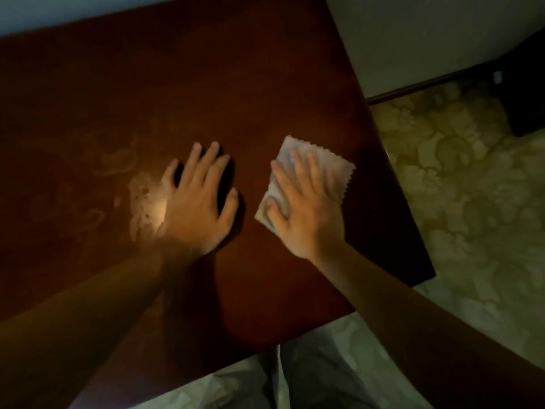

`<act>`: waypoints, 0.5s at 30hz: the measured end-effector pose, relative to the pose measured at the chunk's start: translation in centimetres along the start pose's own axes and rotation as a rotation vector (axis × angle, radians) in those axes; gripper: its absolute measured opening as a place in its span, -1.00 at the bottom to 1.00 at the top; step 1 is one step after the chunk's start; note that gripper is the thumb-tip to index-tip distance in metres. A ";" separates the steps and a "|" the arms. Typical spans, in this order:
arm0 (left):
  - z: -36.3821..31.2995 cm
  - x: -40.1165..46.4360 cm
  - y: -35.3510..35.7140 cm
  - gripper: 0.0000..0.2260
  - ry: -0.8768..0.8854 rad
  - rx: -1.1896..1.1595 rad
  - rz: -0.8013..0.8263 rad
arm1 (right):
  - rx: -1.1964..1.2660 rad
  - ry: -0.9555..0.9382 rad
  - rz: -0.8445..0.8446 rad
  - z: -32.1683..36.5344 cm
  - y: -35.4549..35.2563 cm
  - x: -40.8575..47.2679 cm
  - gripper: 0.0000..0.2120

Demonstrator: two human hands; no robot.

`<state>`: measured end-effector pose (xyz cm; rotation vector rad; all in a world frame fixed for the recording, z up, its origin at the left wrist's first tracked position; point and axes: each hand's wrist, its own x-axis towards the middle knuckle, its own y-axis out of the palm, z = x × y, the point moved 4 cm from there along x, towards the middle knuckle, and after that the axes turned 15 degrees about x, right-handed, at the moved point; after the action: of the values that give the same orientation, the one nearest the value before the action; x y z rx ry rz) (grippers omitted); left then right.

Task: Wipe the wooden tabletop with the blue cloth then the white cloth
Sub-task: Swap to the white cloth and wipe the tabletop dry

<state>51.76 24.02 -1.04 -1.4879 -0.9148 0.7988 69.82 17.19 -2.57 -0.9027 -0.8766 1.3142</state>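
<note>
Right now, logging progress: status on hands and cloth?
Left hand flat on wooden tabletop. Right hand pressing white cloth, fingers spread. Nothing in the way.

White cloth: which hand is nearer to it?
Right. The right hand lies flat on the white cloth, fingers spread, pressing it to the wooden tabletop. The left hand rests flat on bare wood beside the cloth, not touching it.

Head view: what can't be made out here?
- Blue cloth: not in frame; may lie past an edge.
- White cloth: middle hidden under the right hand; motion blur smears its zigzag edge.
- Wooden tabletop: left side cut off by the frame; dim light hides whether the smears there are wet.
- Tabletop beneath the left hand: covered by the flat palm.
</note>
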 end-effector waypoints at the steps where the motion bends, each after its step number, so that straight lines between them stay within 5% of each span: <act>1: -1.2 -1.2 0.2 -0.48 0.086 -0.008 0.013 | -0.009 0.055 0.009 -1.8 -0.9 0.0 -0.41; 4: -2.5 -3.4 1.1 -0.47 0.243 0.051 0.068 | -0.018 0.190 0.003 -6.1 -3.0 -0.1 -0.36; 8: -2.2 -3.1 1.3 -0.48 0.240 0.038 0.049 | -0.017 0.230 -0.035 -6.9 -2.8 -0.1 -0.34; 12: -2.0 -3.2 0.4 -0.49 0.219 -0.117 0.051 | -0.043 0.344 -0.015 -4.8 -2.5 -0.5 -0.30; 15: -1.8 -2.9 -0.1 -0.47 0.178 -0.201 0.045 | -0.039 0.243 -0.013 0.9 -0.5 -2.4 -0.32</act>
<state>51.95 20.61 -0.78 -1.7302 -0.8488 0.6080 69.01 14.82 -1.79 -1.0612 -0.7186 1.1510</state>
